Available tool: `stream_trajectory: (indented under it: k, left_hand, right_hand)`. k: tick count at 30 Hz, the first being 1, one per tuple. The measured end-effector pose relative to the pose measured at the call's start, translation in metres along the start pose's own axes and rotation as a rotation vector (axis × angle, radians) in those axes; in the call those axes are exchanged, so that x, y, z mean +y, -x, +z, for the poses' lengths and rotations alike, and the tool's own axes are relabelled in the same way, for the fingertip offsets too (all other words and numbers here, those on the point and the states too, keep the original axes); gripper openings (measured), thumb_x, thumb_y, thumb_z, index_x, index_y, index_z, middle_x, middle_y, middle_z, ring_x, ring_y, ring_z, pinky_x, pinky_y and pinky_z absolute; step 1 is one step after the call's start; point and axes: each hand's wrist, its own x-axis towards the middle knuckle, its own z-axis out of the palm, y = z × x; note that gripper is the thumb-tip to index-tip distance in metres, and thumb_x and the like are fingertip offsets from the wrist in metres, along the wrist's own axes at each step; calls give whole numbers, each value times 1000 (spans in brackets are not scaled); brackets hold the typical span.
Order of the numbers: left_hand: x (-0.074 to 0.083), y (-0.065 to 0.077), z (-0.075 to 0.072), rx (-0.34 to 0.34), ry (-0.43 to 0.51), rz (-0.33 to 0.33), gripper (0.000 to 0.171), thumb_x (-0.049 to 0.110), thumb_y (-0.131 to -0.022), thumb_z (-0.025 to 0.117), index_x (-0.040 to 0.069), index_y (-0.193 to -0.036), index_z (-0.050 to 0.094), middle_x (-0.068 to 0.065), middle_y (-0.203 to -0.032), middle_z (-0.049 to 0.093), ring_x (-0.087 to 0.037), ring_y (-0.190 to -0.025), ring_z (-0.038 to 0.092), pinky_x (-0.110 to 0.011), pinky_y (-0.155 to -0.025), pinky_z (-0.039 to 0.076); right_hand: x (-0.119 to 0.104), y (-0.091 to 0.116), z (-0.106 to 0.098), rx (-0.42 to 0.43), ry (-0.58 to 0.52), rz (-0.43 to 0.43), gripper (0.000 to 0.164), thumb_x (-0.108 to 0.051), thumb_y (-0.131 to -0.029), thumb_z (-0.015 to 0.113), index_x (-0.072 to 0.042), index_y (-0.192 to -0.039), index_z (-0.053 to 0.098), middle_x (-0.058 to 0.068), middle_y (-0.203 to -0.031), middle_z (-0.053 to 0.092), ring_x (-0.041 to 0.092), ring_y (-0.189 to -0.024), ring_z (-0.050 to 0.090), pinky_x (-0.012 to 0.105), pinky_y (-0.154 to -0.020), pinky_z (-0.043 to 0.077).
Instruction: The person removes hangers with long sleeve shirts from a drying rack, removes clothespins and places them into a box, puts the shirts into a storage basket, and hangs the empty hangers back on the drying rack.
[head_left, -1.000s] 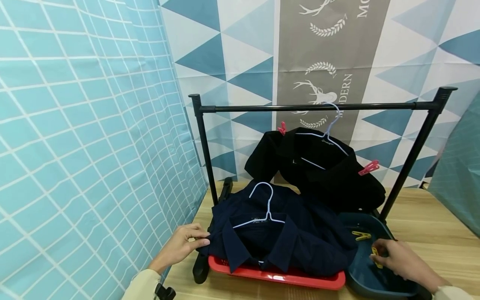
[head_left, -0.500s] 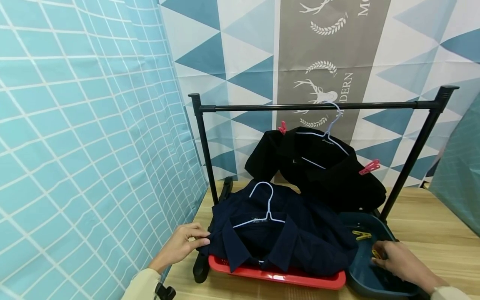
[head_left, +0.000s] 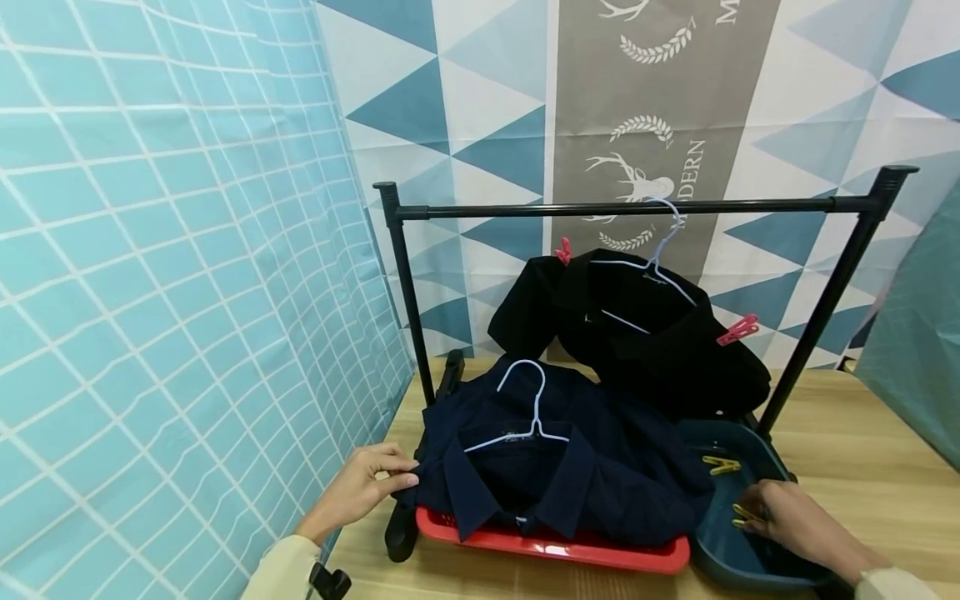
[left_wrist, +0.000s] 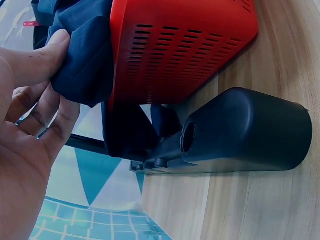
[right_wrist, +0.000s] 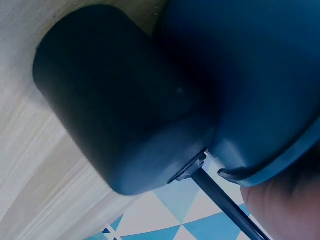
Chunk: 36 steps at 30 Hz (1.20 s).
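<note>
At the left, my left hand (head_left: pixel 358 490) pinches the edge of a navy collared shirt (head_left: pixel 637 479) between thumb and fingers. The left wrist view shows the thumb pressed on the bunched navy cloth (left_wrist: pixel 82 60). A pale hanger (head_left: pixel 537 404) sits inside the shirt's collar, its hook upward. The shirt lies over a red basket (head_left: pixel 555 551). Over at the right, my right hand (head_left: pixel 798 521) reaches into a dark blue basin (head_left: pixel 723 554) and holds a yellow clothespin (head_left: pixel 746 515), partly hidden by the fingers. Another yellow clothespin (head_left: pixel 722 464) lies in the basin.
A black rack (head_left: pixel 487 211) stands behind, with a foot (left_wrist: pixel 250 130) beside the basket and another foot (right_wrist: pixel 115 100) beside the basin. From its bar hangs a black shirt (head_left: pixel 675 367) on a hanger, with pink clothespins (head_left: pixel 738 330) at both shoulders.
The yellow clothespin in my right hand has turned from upright to pointing left, the hand staying in the basin. My left hand keeps its pinch on the shirt. The view has tilted slightly.
</note>
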Motion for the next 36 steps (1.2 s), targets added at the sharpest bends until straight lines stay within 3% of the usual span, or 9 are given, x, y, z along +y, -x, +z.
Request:
stream_trajectory:
  k: [6, 11, 17, 20, 23, 26, 29, 31, 36]
  left_hand:
    - [0, -2, -2, 14, -6, 21, 20, 11, -93, 76, 9, -112, 81, 8, -91, 69, -10, -74, 59, -29, -63, 50]
    - [0, -2, -2, 3, -10, 9, 20, 11, -93, 75, 8, -112, 81, 6, -92, 69, -9, -75, 60, -30, -63, 51]
    - [0, -2, -1, -20, -7, -17, 20, 11, -95, 74, 10, -114, 80, 7, -94, 69, -9, -76, 59, -30, -64, 51]
    - [0, -2, -1, -21, -9, -21, 20, 12, -96, 73, 10, -115, 80, 8, -94, 68, -9, -77, 60, -29, -65, 52]
    - [-1, -2, -1, -20, -13, -10, 21, 14, -96, 73, 9, -115, 80, 8, -94, 68, -8, -77, 60, -30, -65, 52]
    - [-1, -3, -1, -20, -16, 5, 21, 15, -95, 74, 8, -114, 80, 7, -93, 68, -7, -76, 59, -29, -64, 51]
    - [-2, -3, -1, -16, -15, 21, 20, 14, -95, 74, 7, -113, 81, 5, -93, 69, -7, -77, 59, -30, -63, 51]
    - [-2, -3, -2, -15, -14, 24, 20, 14, -94, 74, 8, -112, 81, 4, -93, 70, -7, -77, 60, -31, -62, 51]
    - [1, -2, -2, -47, -39, 11, 23, 17, -97, 71, 9, -117, 79, 2, -96, 69, -6, -77, 57, -30, -63, 50]
  right_hand:
    - [-7, -2, -13, 48, -24, -11, 13, -10, -86, 82, -5, -96, 76, -2, -86, 69, 11, -73, 60, 36, -66, 54]
    - [-29, 2, -30, 137, -95, -28, 17, -23, -98, 72, -8, -105, 77, -3, -91, 71, 6, -70, 53, 28, -63, 50]
    - [-73, 15, -38, 344, -145, -213, 16, -23, -100, 70, -14, -111, 77, -10, -94, 70, -3, -68, 49, 24, -59, 46]
    - [-94, 18, -32, 444, -84, -308, 20, -22, -96, 76, -20, -115, 75, -18, -92, 64, -6, -69, 46, 23, -57, 44]
    - [-106, 17, -28, 524, 47, -383, 25, -27, -92, 79, -23, -115, 74, -18, -89, 53, -7, -64, 38, 19, -55, 36]
    - [-109, 15, -27, 573, 125, -495, 18, -32, -93, 78, -23, -108, 76, -16, -87, 41, -8, -59, 28, 13, -53, 28]
    - [-110, 14, -26, 558, 125, -581, 13, -33, -92, 79, -23, -100, 78, -17, -87, 36, -10, -59, 27, 9, -53, 24]
    - [-111, 14, -25, 519, 87, -616, 11, -27, -90, 81, -23, -99, 77, -20, -88, 42, -11, -61, 33, 7, -54, 28]
    - [-110, 15, -19, 436, -11, -616, 29, -7, -87, 82, -28, -104, 69, -22, -94, 59, -10, -70, 47, 7, -64, 41]
